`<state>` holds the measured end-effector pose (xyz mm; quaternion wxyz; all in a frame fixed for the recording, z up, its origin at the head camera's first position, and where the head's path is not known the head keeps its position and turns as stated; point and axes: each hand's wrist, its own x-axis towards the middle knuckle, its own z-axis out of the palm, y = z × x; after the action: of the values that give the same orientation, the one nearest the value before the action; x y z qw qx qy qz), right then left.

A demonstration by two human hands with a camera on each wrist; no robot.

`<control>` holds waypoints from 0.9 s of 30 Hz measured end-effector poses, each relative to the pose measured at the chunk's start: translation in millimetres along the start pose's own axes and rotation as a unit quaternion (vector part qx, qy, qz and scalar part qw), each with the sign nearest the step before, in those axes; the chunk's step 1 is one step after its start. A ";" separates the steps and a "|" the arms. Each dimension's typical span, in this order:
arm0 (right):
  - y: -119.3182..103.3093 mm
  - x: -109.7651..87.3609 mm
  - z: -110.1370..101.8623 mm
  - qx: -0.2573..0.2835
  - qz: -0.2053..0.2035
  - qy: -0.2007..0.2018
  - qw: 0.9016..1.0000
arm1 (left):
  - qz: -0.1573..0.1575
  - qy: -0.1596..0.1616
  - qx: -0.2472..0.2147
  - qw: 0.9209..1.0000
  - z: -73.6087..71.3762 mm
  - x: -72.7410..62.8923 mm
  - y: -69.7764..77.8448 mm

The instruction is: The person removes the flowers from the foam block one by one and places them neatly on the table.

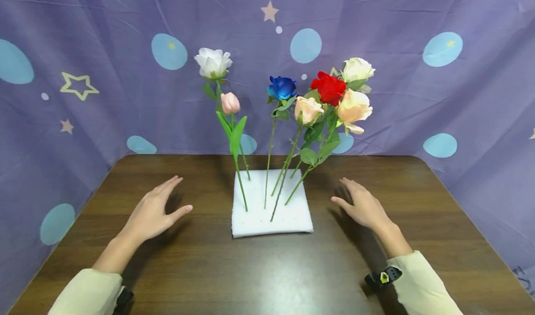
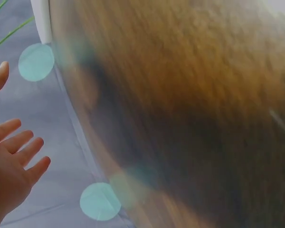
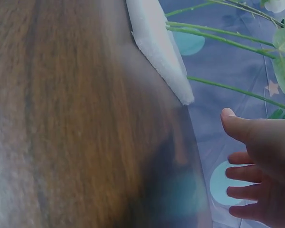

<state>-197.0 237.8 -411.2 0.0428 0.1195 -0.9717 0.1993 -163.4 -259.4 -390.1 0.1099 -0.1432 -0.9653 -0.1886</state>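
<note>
Several artificial flowers stand upright in a white foam block [image 1: 251, 224] at the middle of the table. On its left side are a white flower [image 1: 213, 63] and a pink tulip [image 1: 231, 103]. A blue rose [image 1: 282, 88] rises near the centre. To the right cluster a red rose [image 1: 329, 88], a cream-white rose [image 1: 358, 68] and two peach roses, one lower [image 1: 308, 110] and one larger [image 1: 354, 109]. My left hand [image 1: 152, 213] hovers left of the block, fingers extended, holding nothing. Opposite it, my right hand [image 1: 362, 205] is likewise empty with fingers spread.
The brown wooden table [image 1: 200, 268] has rounded far corners. Behind it hangs a purple curtain [image 1: 246, 8] with blue ovals and stars, close to the flower heads. A dark band with a small device [image 1: 383, 277] sits at the right wrist.
</note>
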 end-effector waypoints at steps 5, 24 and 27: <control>-6.5 4.3 5.9 0.030 -0.005 -0.011 0.999 | -0.030 -0.016 -0.048 0.998 5.2 0.0 2.6; -36.9 11.7 31.9 0.071 -0.056 -0.024 0.996 | -0.009 -0.034 -0.127 0.991 30.6 17.7 20.0; -40.9 12.4 34.3 0.072 -0.070 -0.024 0.995 | -0.007 -0.046 -0.135 0.990 34.5 19.1 25.8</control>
<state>-200.0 185.0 -425.7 0.0251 0.1945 -0.9449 0.2620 -178.6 -218.3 -407.7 0.0441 -0.1587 -0.9361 -0.3108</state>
